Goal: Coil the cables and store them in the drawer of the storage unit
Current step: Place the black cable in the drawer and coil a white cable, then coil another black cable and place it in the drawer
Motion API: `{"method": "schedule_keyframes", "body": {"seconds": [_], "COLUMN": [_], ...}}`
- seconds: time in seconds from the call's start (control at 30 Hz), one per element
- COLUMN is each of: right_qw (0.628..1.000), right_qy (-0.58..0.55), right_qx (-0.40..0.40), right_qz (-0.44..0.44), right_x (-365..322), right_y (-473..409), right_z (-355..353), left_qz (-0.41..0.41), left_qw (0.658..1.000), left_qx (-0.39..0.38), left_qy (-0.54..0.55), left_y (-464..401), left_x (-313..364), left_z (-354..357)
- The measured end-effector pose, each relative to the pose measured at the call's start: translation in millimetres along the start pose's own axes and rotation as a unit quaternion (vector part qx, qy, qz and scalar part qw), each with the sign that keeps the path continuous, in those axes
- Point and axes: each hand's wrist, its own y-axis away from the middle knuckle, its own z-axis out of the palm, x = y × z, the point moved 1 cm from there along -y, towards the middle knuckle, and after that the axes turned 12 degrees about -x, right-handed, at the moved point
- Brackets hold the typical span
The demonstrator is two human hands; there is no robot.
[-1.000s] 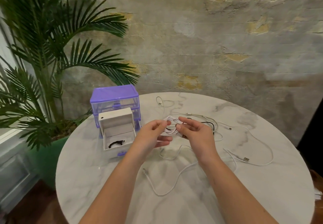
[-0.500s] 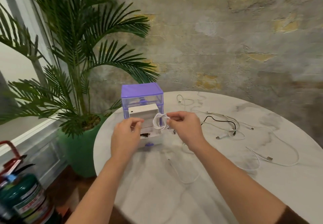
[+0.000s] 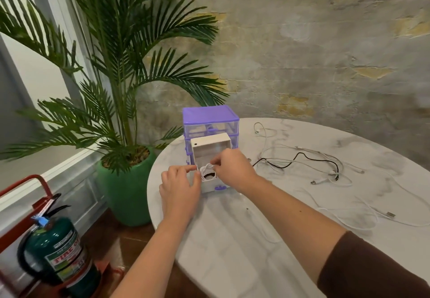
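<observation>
Counting now: one purple clear-plastic storage unit (image 3: 210,121) sitting with one white pulled-out drawer (image 3: 210,149), one coiled white cable (image 3: 206,169) going in, one black cable (image 3: 290,161) lying loose among several tangled white cables (image 3: 325,156), exact number unclear. Two hands showing, one round marble surface (image 3: 232,239), one potted palm (image 3: 125,181), one green fire extinguisher (image 3: 55,249).

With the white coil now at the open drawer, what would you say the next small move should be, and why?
Probably let go: the right hand pinches the coiled white cable already down inside the open drawer, over a dark cable there, while the left hand rests at the drawer's edge. Several cables on the table still wait.
</observation>
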Motion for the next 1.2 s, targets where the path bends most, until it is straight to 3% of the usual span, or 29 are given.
{"method": "schedule_keyframes", "body": {"seconds": [0.17, 0.47, 0.63, 0.9, 1.07, 1.2], "right_qw": [0.994, 0.976, 0.978, 0.995, 0.992, 0.990], "right_qy": [0.105, 0.217, 0.205, -0.014, -0.070, 0.016], "right_qx": [-0.037, -0.006, -0.017, 0.056, 0.103, 0.121], "right_qz": [-0.002, -0.012, -0.027, -0.083, 0.000, 0.074], "right_x": [-1, 6, 11, 40, 89, 119], "right_y": [-7, -3, 9, 38, 51, 49], "right_z": [2, 4, 4, -16, -31, -41], "left_qz": [-0.011, -0.004, 0.003, 0.019, 0.130, 0.200], "left_qw": [1.000, 1.000, 1.000, 0.998, 0.989, 0.977], "left_qx": [-0.011, -0.008, 0.000, 0.057, 0.073, 0.051], "left_qy": [0.014, 0.023, 0.017, 0.012, 0.009, -0.045], "left_y": [0, 0, 0, 7, 16, 15], "left_x": [-2, -2, -1, 10, 52, 88], "left_z": [1, 1, 2, -1, 10, 31]}}
